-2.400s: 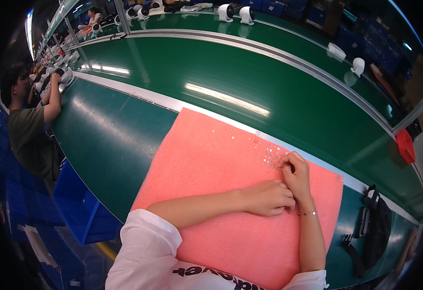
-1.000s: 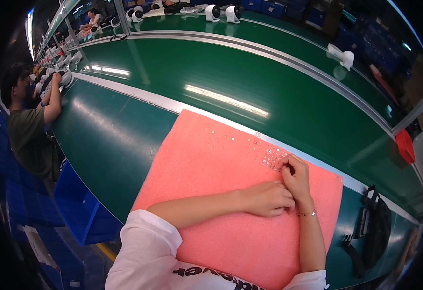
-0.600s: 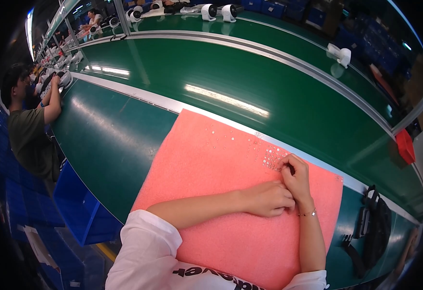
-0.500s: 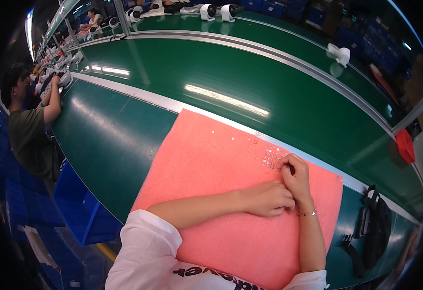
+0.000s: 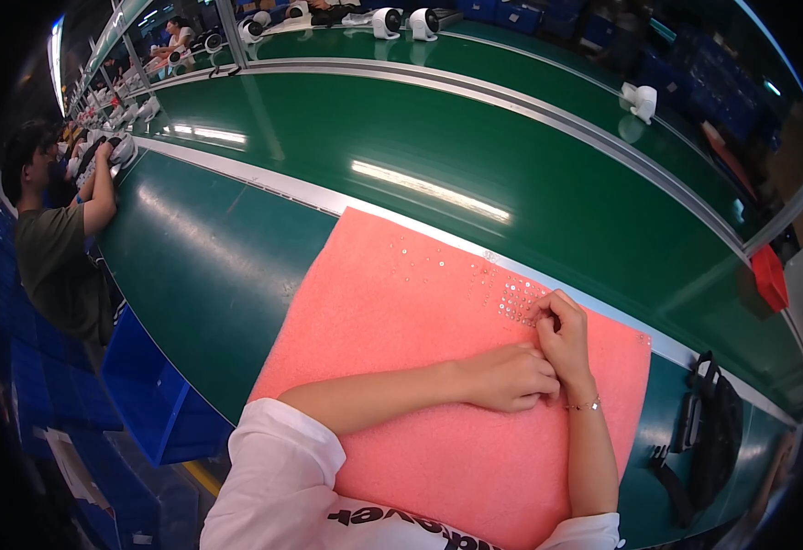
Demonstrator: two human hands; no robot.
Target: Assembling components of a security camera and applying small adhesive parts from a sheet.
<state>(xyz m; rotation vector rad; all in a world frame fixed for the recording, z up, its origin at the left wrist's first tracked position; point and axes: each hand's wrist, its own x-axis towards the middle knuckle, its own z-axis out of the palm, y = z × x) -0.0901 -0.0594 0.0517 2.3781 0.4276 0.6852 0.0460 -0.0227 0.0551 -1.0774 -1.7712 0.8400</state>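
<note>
A pink foam sheet (image 5: 401, 348) lies on the green bench under both my forearms. Small shiny round pieces (image 5: 516, 298), perhaps nuts or washers, stand in close rows near its far edge, with a few scattered to the left. My right hand (image 5: 564, 332) rests at the right end of these rows, fingers bent and closed at the tips; whatever they pinch is too small to make out. Beside its wrist my left hand (image 5: 511, 378) lies on the foam with curled fingers, close to the right hand. What is inside the left fingers is hidden.
Beyond a metal rail runs a green conveyor belt (image 5: 401, 151). White devices (image 5: 424, 25) ride on a farther belt. A black strapped bag (image 5: 715, 431) lies on the right. At the left a co-worker (image 5: 62, 238) handles white parts, near a blue bin (image 5: 149, 394).
The white devices on the far belt have shifted slightly left. My hands and the small pieces look nearly unchanged.
</note>
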